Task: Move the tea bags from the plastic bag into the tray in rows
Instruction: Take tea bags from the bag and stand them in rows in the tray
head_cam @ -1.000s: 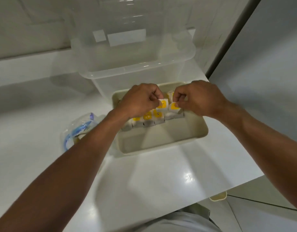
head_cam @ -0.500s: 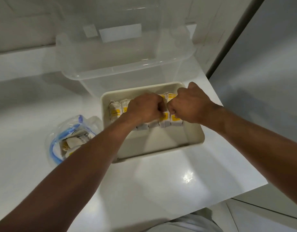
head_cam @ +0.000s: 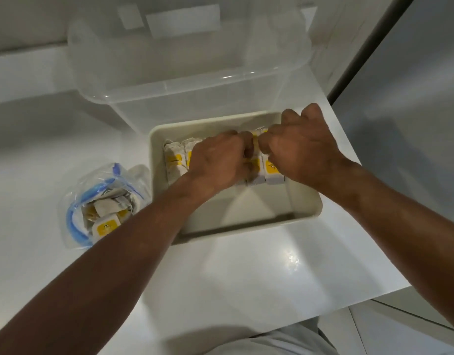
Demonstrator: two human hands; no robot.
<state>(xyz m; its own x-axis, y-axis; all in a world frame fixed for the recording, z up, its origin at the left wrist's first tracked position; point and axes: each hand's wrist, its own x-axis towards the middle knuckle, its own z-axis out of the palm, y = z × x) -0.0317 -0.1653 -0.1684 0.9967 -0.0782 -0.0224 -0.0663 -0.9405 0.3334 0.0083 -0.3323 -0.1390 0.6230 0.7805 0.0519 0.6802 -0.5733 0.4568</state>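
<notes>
Left hand [head_cam: 218,160] and right hand [head_cam: 297,152], fingers curled, pinch 1 tea bag [head_cam: 256,165] into the far row of the tray [head_cam: 315,208]; next, probably, another from the plastic bag [head_cam: 103,201].

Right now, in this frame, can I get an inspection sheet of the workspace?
Surface: glossy white counter.
Job's things: cream tray with tea bags in one row along its far side; the near half of its floor is bare. The plastic bag lies left of the tray, open, with more of them inside.
Clutter: clear storage bin behind the tray.
Grippers: left hand and right hand are both in the tray, fingers curled on the tea bags mid-row.
Cables: nothing seen.
Surroundings: pale wall behind; floor at lower right.
</notes>
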